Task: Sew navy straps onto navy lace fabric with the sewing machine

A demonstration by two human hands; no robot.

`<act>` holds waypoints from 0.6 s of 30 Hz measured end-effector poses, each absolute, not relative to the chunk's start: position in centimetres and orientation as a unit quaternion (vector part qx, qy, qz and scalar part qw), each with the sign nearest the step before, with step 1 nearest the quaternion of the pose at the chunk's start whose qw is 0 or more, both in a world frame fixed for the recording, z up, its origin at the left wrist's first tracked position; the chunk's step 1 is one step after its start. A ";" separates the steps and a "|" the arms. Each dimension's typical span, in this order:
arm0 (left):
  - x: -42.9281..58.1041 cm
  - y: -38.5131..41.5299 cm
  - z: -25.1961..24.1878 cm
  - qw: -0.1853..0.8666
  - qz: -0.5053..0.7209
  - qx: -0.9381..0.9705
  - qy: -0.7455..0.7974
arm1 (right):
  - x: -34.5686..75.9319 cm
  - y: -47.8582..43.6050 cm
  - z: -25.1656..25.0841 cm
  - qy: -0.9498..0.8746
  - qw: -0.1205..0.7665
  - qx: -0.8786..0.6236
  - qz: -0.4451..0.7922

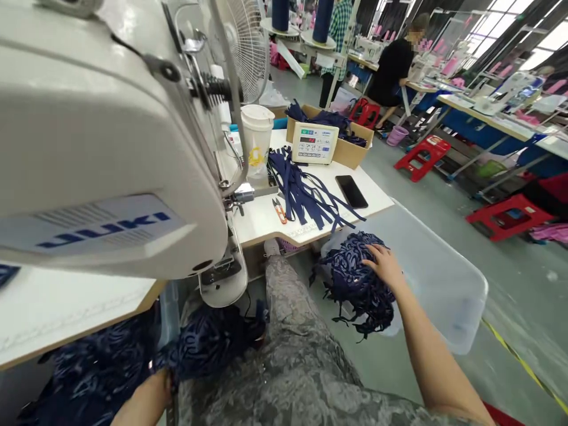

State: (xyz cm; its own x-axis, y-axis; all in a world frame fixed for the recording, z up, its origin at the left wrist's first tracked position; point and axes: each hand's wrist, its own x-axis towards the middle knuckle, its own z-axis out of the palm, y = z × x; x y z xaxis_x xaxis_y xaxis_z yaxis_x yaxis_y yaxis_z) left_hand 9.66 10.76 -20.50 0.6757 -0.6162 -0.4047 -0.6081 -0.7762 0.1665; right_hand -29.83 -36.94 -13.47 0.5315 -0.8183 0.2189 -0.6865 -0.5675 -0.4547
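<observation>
My right hand (385, 264) reaches down to the right and rests on a pile of dark blue lace pieces (359, 284) that hangs over the near rim of a clear plastic bin (444, 284). Its fingers curl into the lace. My left hand (153, 390) is low at the bottom edge, under the table, closed on a bunch of dark blue lace fabric (208, 343) lying in my lap. Its fingers are mostly hidden by the cloth. A white JUKI sewing machine (102, 148) fills the upper left.
On the white table (261, 222) lie dark blue straps (302, 189), orange thread snips (279, 210), a black phone (351, 191), a lidded cup (257, 139), a control panel (314, 143) and a cardboard box (350, 151). Red stools (419, 155) stand on the floor; a person sits farther back.
</observation>
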 end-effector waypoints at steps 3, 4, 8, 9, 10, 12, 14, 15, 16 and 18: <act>10.7 8.1 -17.7 0.072 -0.235 0.909 -0.337 | -30.7 -38.8 -14.4 0.410 0.157 -0.877 -0.194; 10.6 6.9 -16.5 0.095 -0.224 0.905 -0.348 | -30.5 -39.1 -14.5 0.403 0.155 -0.880 -0.197; 7.9 1.7 -11.9 0.202 -0.262 0.861 -0.386 | -29.4 -39.6 -12.6 0.382 0.161 -0.880 -0.231; 6.8 0.6 -10.9 0.242 -0.297 0.835 -0.396 | -29.2 -39.3 -11.5 0.378 0.165 -0.878 -0.242; 5.6 -0.4 -10.1 0.257 -0.325 0.812 -0.412 | -29.0 -38.7 -10.2 0.374 0.169 -0.877 -0.251; 3.0 -2.1 -8.8 0.276 -0.384 0.764 -0.438 | -28.3 -36.8 -7.3 0.370 0.170 -0.871 -0.276; 0.4 -3.6 -8.0 0.326 -0.548 0.624 -0.451 | -27.0 -33.7 -4.5 0.360 0.173 -0.866 -0.300; -0.8 -4.2 -7.8 0.353 -0.611 0.551 -0.445 | -26.0 -31.8 -3.4 0.360 0.187 -0.856 -0.320; -1.9 -4.9 -7.7 0.375 -0.671 0.470 -0.434 | -25.0 -29.9 -2.5 0.345 0.208 -0.854 -0.330; -3.5 -5.8 -7.8 0.429 -0.727 0.373 -0.384 | -22.8 -26.2 -1.5 0.276 0.233 -0.871 -0.332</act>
